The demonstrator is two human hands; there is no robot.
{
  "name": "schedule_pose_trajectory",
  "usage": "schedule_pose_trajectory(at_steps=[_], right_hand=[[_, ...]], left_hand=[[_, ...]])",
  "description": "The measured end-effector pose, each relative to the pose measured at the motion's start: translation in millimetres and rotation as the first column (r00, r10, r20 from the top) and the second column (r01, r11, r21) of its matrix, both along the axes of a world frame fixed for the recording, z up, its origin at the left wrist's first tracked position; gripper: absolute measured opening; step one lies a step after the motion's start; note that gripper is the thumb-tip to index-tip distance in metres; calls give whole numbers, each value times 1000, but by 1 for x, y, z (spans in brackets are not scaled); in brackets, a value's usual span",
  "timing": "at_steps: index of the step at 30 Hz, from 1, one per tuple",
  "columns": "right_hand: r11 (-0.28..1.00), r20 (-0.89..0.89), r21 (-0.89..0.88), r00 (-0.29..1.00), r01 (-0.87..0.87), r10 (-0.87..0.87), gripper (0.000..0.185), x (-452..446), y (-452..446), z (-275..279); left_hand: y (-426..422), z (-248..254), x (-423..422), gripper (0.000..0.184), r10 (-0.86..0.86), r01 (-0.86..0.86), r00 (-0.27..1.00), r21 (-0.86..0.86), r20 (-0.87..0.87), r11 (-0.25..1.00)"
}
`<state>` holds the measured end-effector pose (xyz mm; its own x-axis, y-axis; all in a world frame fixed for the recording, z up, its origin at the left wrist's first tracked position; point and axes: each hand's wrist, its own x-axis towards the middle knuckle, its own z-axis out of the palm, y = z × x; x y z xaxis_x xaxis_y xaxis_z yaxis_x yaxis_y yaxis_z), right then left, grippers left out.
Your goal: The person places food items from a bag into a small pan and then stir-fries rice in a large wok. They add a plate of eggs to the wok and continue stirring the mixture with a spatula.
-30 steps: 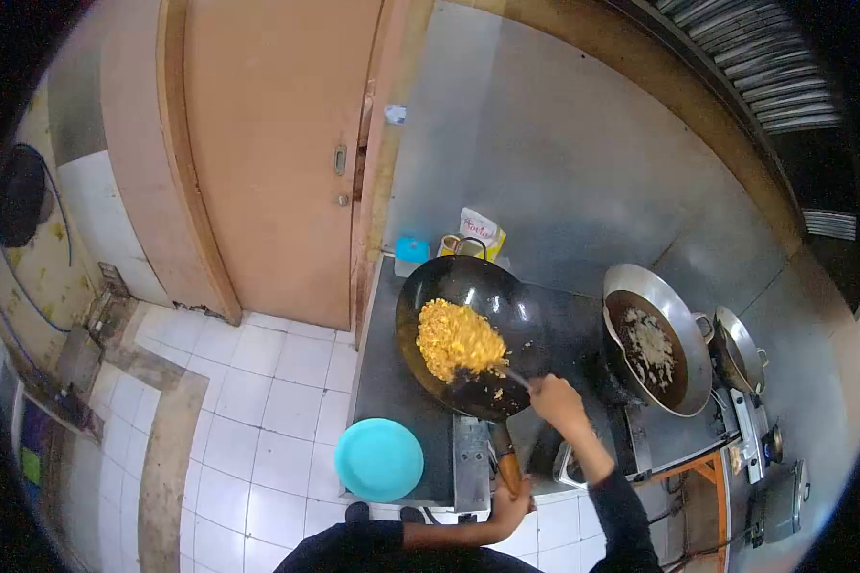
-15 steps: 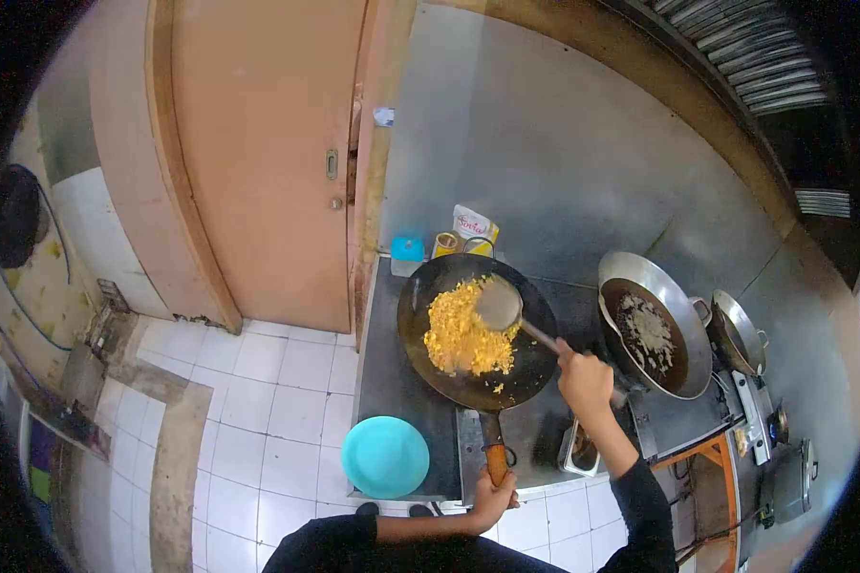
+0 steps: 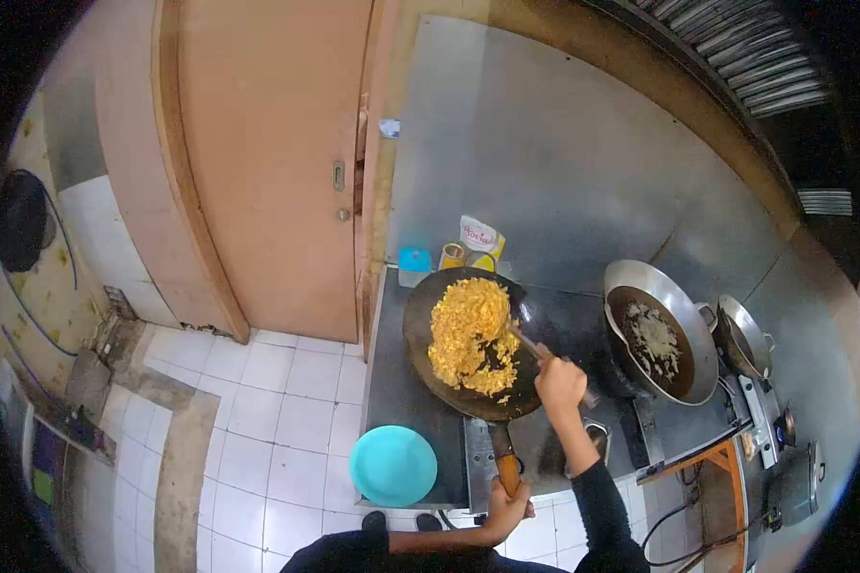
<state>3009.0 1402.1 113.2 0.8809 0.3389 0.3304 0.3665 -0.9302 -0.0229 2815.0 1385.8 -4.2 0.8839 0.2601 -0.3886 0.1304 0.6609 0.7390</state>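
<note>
My left hand (image 3: 509, 511) is closed around the wooden handle of a dark wok (image 3: 421, 349) at the cooktop. Yellow fried rice or a similar crumbly food (image 3: 466, 315) is heaped in the wok, mostly toward its left and far side. In my right hand (image 3: 561, 384) is the handle of a metal ladle (image 3: 529, 342), which slants down into the wok from the right. The ladle's bowl is hidden in the food. Left of the wok handle, a turquoise plate (image 3: 394, 466) lies at the counter's front corner.
A large metal wok (image 3: 690, 339) of dark oil with pale bits floating stands right, beside a smaller pan (image 3: 743, 336). Behind my wok are a blue-lidded container (image 3: 415, 263), a can (image 3: 452, 255) and a pouch (image 3: 483, 236). A metal container (image 3: 597, 444) sits near my right forearm.
The ladle's bowl, visible above the food before, is now down in it. My right hand has shifted slightly left, and the food has spread and been turned. The whole view has shifted slightly.
</note>
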Motion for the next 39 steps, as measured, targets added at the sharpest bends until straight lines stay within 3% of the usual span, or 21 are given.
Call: schedule_pose_trajectory(at_steps=[1, 3, 5, 9, 11, 13, 15, 16, 17, 19, 21, 22, 23, 25, 26, 29, 32, 33, 36, 38, 39], right_hand=[[1000, -8, -4, 1000, 6, -6, 27, -5, -4, 5], [974, 405, -159, 890, -158, 211, 34, -7, -10, 16], [965, 462, -190, 850, -184, 253, 37, -8, -13, 22], [971, 292, -203, 939, -127, 184, 30, -32, -17, 47], [993, -88, -118, 996, -23, 13, 26, -49, -21, 61], [996, -424, -21, 902, 87, -87, 26, -44, -24, 36], [998, -535, -5, 843, 57, -51, 28, -35, 4, 4], [999, -433, 5, 901, 37, -31, 31, -5, 3, -43], [997, -349, -3, 934, 80, -77, 30, -1, 10, -26], [999, -409, 42, 912, 33, -13, 38, 20, 3, 17], [993, -527, -110, 846, 30, -84, 38, 16, -18, 68], [927, -512, -306, 858, -216, 30, 34, 32, -45, 49], [926, -510, -308, 859, -217, 32, 34, 18, -32, 51], [984, -461, -155, 875, 85, -148, 37, -20, -6, 39], [993, -436, -119, 899, -2, -50, 41, 11, -4, -11], [992, -439, -35, 890, 122, -125, 40, 1, 19, 33], [982, -365, -183, 925, 45, -111, 35, -20, -22, 70], [969, -385, -217, 903, 115, -193, 34, -15, -40, 58], [932, -334, -339, 910, 128, -246, 31, -20, -29, 29], [964, -281, -113, 923, 240, -263, 26, -11, 2, 5], [964, -289, -118, 921, 237, -262, 26, -8, 3, -7]], left_hand=[[-2, -1, -2, 29, -12, 12, 1000, -19, -6, 1000], [-2, -4, -1, 29, -55, 55, 998, 2, -28, 998], [-3, -13, 5, 28, -24, 22, 999, 50, 43, 999], [-4, -17, 10, 30, -40, 40, 999, 14, -8, 999], [-7, -23, 10, 31, -38, 38, 999, 11, -10, 999], [-9, -26, 16, 31, -29, 29, 1000, 7, -9, 1000], [-14, -29, 14, 29, 23, -24, 999, 30, 30, 999], [-15, -29, 11, 29, 17, -17, 1000, 25, 16, 1000], [-11, -27, 12, 27, -1, 0, 1000, 46, 16, 999], [-3, -25, 8, 26, -12, 10, 1000, 72, 22, 997], [9, -23, 6, 24, -64, 61, 997, 55, 43, 997], [11, -22, 5, 25, -50, 48, 998, 50, 42, 998], [10, -19, 9, 25, -47, 45, 998, 49, 44, 998], [4, -17, 8, 25, -32, 35, 999, 78, -34, 996], [3, -7, 5, 26, -19, 21, 999, 49, -36, 999], [7, -11, -3, 26, -54, 53, 997, 24, 49, 998], [38, -6, -12, 23, -171, 171, 985, -38, -10, 985], [46, -8, -13, 23, -160, 164, 985, 62, -63, 984], [55, -8, -19, 22, -132, 133, 991, 102, -24, 986], [47, 11, -21, 22, -150, 151, 988, 53, -16, 987], [36, 7, -21, 25, -136, 136, 991, 65, -6, 989]])
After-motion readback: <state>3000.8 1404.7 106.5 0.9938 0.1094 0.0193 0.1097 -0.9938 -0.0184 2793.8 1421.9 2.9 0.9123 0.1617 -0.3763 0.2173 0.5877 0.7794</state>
